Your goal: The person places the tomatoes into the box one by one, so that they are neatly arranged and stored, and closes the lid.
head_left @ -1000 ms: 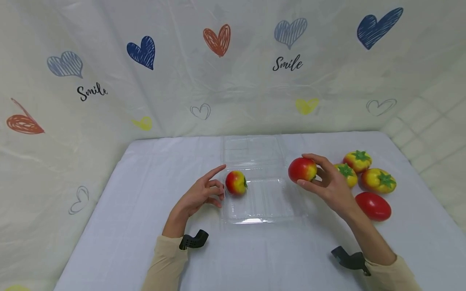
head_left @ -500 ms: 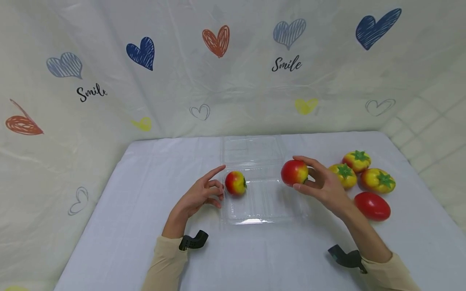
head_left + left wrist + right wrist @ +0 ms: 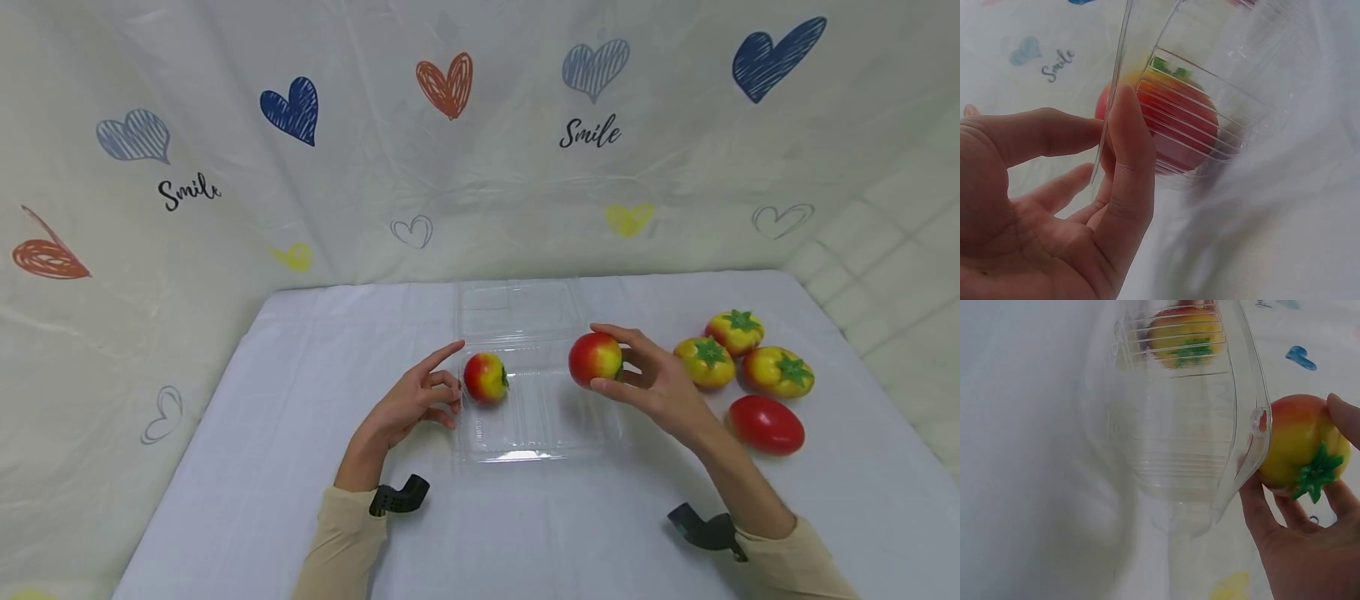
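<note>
A clear plastic clamshell box (image 3: 536, 417) lies opened out on the table, its lid (image 3: 517, 308) folded back. One red-and-yellow toy tomato (image 3: 486, 378) with a green leafy top sits inside, at the left. My left hand (image 3: 408, 400) pinches the box's left rim between thumb and finger, as the left wrist view shows. In my right hand (image 3: 660, 383) is another toy tomato (image 3: 595, 360), gripped by fingers and thumb. It hangs above the right part of the box, its green leaves (image 3: 1317, 470) facing the palm.
To the right of the box lie several more toy tomatoes (image 3: 778, 372), mostly yellow, and a smooth red oval one (image 3: 767, 424) nearer me. A white cloth covers the table (image 3: 300, 375). Behind it hangs a curtain (image 3: 510, 183) with printed hearts.
My right hand has moved left with its toy tomato, from beside the box's right edge to over the box. My left hand stays in place.
</note>
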`<state>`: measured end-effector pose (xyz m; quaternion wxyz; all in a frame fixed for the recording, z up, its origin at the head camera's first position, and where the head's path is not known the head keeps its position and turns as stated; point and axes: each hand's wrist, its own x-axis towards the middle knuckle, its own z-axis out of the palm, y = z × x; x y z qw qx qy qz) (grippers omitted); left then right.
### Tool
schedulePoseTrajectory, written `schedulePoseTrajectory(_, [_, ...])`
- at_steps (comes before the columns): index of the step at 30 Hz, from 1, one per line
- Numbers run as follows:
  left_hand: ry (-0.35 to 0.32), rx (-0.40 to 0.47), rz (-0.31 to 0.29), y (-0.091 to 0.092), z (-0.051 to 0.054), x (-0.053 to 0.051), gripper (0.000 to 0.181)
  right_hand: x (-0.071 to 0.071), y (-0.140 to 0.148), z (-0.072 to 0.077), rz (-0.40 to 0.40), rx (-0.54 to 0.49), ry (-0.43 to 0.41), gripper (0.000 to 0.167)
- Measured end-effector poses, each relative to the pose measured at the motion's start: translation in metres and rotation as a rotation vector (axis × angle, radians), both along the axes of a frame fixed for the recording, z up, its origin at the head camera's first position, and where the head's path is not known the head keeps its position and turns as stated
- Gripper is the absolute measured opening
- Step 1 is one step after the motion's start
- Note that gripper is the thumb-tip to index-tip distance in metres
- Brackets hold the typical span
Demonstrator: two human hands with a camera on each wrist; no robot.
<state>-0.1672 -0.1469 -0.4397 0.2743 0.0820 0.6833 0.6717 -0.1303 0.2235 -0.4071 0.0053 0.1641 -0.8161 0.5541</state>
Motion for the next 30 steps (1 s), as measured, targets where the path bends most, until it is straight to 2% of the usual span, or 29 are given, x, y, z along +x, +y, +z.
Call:
schedulePoseTrajectory(11, [0.002,0.000,-0.005,0.000,0.000,0.000,0.073,0.000,-0.009,-0.001,0.018,-0.014,-0.045,0.072])
schedulePoseTrajectory(16, [0.004,-0.001,-0.004,0.000,0.000,0.000,0.073,0.001,-0.012,-0.002,0.028,0.011,-0.053,0.069])
schedulePoseTrajectory(30, [0.004,0.006,-0.008,0.000,0.001,0.000,0.073,-0.001,-0.024,-0.006,0.113,0.035,-0.046,0.070])
